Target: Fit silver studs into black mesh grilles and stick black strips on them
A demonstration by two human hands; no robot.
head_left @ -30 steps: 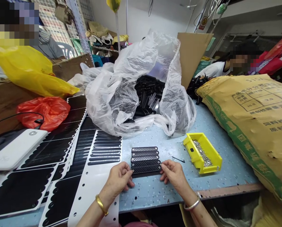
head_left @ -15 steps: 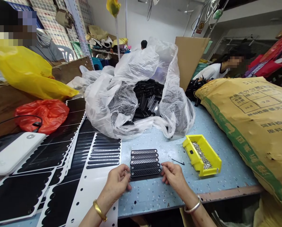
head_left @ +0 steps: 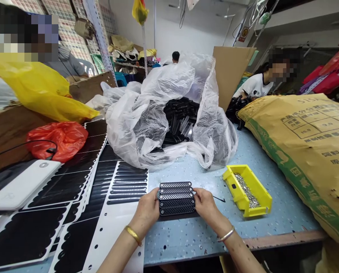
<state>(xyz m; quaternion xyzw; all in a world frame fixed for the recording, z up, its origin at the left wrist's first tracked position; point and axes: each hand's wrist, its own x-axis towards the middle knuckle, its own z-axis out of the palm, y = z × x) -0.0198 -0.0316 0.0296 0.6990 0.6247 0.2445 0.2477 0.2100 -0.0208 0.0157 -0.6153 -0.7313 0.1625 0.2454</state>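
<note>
Five black perforated strips (head_left: 176,199) lay side by side on the pale blue speckled bench (head_left: 183,237), forming a tight block just in front of the person, with each strip's long axis running left to right across the view. The left hand (head_left: 148,209) was at the block's left ends and the right hand (head_left: 207,206) at its right ends, neither nearer than the other, with the strips directly between them. The fingers (head_left: 155,198) of the left hand were curled together against those ends, and the right hand's fingers closed the same way on the opposite ends, so the block was clamped between both hands. A gold bangle (head_left: 133,235) circled the left wrist and a silver bangle (head_left: 226,234) the right. Beyond the right hand sat one yellow plastic bin (head_left: 237,193) holding small metal pieces (head_left: 246,190), too many to count, with one thin black pin (head_left: 219,198) on the bench just before it. Past the strips, one clear plastic bag (head_left: 129,129) held a heap of black parts (head_left: 180,119). To the left lay stacked sheets of black scalloped shapes on white perforated backing (head_left: 112,235), and to the right lay one large woven yellow sack (head_left: 305,159).
</note>
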